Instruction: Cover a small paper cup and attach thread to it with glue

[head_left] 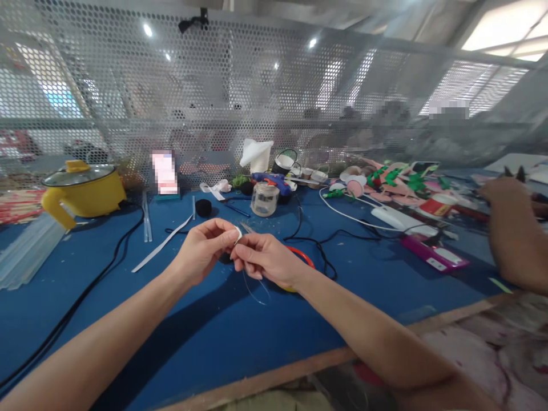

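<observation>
My left hand (204, 245) and my right hand (265, 258) meet above the middle of the blue table (180, 319). Both are closed in a pinch on a small white piece (238, 233) held between their fingertips. A thin clear thread (256, 290) hangs in a loop below my right hand. A red ring-shaped roll (305, 258) lies on the table just behind my right wrist. A small dark object sits under my hands, mostly hidden.
A yellow pot (81, 191) stands at the far left with a black cable (85, 291) running forward. A clear jar (264, 198), a blue glue gun (274, 180), white strips (160, 245) and green-and-pink craft pieces (394, 180) lie behind. Another person's arm (514, 234) rests at the right, near a magenta phone (432, 252).
</observation>
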{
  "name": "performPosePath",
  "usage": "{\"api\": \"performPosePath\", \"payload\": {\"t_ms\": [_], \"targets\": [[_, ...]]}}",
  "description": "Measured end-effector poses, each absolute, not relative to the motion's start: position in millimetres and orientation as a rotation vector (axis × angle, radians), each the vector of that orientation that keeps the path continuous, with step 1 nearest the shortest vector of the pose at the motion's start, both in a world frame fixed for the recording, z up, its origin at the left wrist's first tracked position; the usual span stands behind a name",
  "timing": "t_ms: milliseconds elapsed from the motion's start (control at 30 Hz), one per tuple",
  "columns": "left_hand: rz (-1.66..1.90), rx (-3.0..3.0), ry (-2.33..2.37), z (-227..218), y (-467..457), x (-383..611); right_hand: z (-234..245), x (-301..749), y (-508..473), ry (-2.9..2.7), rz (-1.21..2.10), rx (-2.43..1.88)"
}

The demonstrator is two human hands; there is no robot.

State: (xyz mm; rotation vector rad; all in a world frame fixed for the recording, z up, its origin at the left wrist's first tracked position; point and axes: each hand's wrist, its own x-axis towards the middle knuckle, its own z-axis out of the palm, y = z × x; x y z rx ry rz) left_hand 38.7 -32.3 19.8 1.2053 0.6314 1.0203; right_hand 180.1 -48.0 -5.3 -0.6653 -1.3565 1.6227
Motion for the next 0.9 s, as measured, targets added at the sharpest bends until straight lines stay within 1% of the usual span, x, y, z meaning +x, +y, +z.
{"api": "performPosePath", "payload": {"t_ms": [533, 900], "targets": [[1.009, 1.197, 0.619, 18.5, -29.5, 36.9, -5.2, 178.7, -45.7, -1.243, 1.749, -0.607], [1.015, 1.234, 0.633, 16.8, -27.9, 38.1, -7.3, 177.2, -45.6, -1.199, 1.747, -0.629]]}}
